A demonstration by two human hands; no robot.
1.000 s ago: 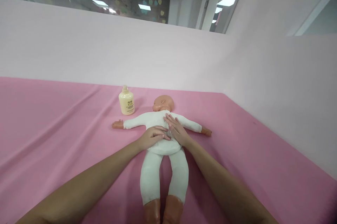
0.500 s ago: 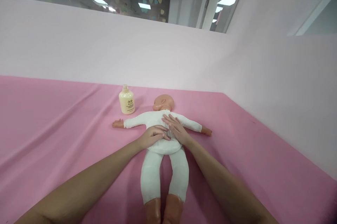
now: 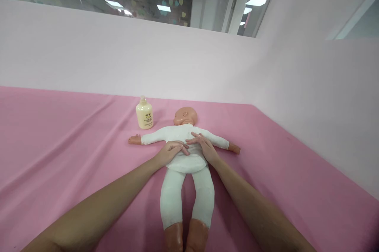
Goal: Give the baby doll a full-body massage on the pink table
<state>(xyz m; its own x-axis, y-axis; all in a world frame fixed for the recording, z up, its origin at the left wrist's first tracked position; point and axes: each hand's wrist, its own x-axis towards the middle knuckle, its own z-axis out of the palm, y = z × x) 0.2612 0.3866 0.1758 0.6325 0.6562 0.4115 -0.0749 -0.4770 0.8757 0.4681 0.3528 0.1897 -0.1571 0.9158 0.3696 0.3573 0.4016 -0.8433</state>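
- Right now our left hand and right hand lie flat, fingers spread and gripping nothing, on the back of the baby doll.
- We see the doll face down on the pink sheet, arms outstretched, head turned aside.
- Since our palms merely rest there, we judge a sideways push could slide the doll or bunch the loose cloth beneath it.
- We note the lotion bottle standing upright near the doll's arm; a wide sweep might topple it.
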